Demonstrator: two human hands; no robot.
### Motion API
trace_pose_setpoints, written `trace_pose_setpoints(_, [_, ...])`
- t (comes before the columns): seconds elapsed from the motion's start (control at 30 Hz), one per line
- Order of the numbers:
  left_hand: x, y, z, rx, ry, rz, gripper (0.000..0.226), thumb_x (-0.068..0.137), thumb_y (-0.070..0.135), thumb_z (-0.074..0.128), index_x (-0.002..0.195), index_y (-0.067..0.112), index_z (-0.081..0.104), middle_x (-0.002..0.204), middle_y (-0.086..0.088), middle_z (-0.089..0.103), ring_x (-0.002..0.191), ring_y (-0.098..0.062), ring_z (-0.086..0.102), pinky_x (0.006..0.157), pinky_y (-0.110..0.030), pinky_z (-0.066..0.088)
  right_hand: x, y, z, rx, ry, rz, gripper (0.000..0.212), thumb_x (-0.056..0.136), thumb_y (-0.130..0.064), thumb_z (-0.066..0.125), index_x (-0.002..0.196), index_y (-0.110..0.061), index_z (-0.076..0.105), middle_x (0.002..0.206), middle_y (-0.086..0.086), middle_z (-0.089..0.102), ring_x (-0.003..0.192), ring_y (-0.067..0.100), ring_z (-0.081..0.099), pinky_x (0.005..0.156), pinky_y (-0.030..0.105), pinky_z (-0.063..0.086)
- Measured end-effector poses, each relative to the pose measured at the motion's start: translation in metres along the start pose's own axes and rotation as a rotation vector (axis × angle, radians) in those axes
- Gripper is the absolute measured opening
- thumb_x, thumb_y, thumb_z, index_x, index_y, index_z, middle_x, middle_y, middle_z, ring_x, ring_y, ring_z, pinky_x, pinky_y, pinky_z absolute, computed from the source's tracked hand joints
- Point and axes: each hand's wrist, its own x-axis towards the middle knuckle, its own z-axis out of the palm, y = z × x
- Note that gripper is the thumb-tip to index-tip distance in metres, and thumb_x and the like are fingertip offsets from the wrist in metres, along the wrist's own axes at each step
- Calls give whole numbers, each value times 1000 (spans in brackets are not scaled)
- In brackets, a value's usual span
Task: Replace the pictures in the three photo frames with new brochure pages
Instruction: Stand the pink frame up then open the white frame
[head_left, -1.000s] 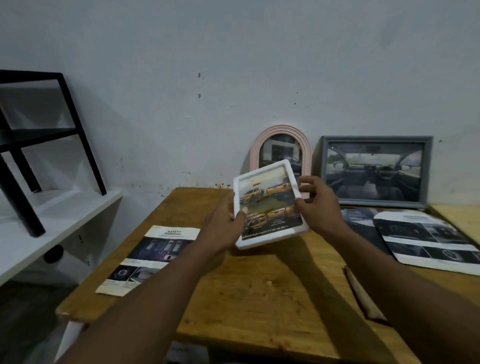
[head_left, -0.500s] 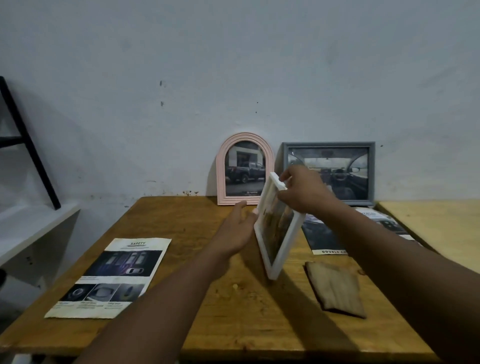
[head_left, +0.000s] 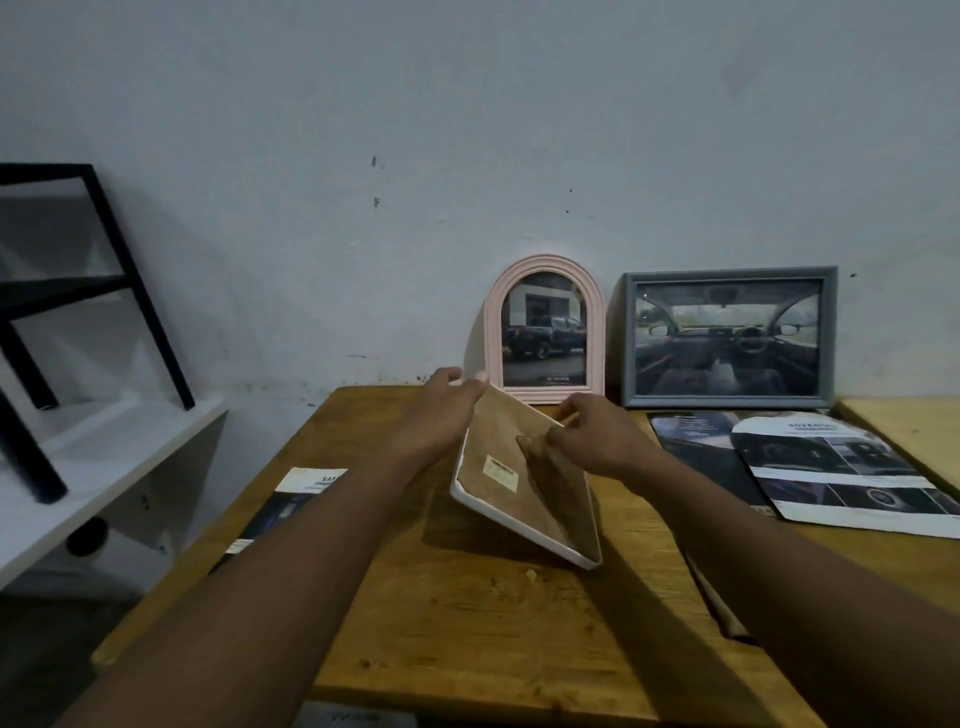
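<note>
White frame (head_left: 498, 501) tilts back-up over the table (head_left: 467, 634) — your left hand (head_left: 441, 418) grips its top corner, your right hand (head_left: 597, 441) pinches the brown stand (head_left: 563, 499). Opening step, likely — next, free the backing.

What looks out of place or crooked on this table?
Nothing looks spilled or broken. Only the white frame is askew: the left hand and right hand hold it tilted, brown back facing up.
</note>
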Motion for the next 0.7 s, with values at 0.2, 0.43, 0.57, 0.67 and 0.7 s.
trace_pose_setpoints(0.2, [-6,-36,36,29,-82,-84,56,102,57,46,152,32,41,153,-3,47,131,-28,53,101,-43,49,-11,52,14,-249,50,50,39,95,-38,60,130,-24,55,125,3,61,109,21,57,91,39,54])
trace_pose_setpoints(0.43, [-9,-65,62,248,-124,48,53,100,63,41,148,41,34,149,0,51,125,-24,56,100,-50,53,-14,73,17,-393,98,-32,46,96,-45,52,136,-22,51,139,6,52,129,26,42,103,42,43])
trace_pose_setpoints(0.57, [1,-73,68,571,-22,190,58,102,59,38,152,30,34,149,-6,48,138,-27,42,107,-48,44,3,77,16,-477,69,-3,55,96,-51,49,143,-22,42,146,7,48,135,28,40,107,47,41])
trace_pose_setpoints(0.67, [8,-81,77,531,-68,261,64,104,57,37,159,26,27,160,-4,37,148,-25,31,116,-47,35,15,79,20,-484,40,12,57,98,-53,44,145,-21,38,150,8,45,138,29,38,109,49,39])
trace_pose_setpoints(0.7, [9,-84,80,517,-85,268,66,104,58,36,160,26,24,163,-3,33,150,-24,26,119,-47,32,17,79,23,-488,39,6,58,98,-53,42,146,-21,37,151,8,44,139,29,37,110,49,38])
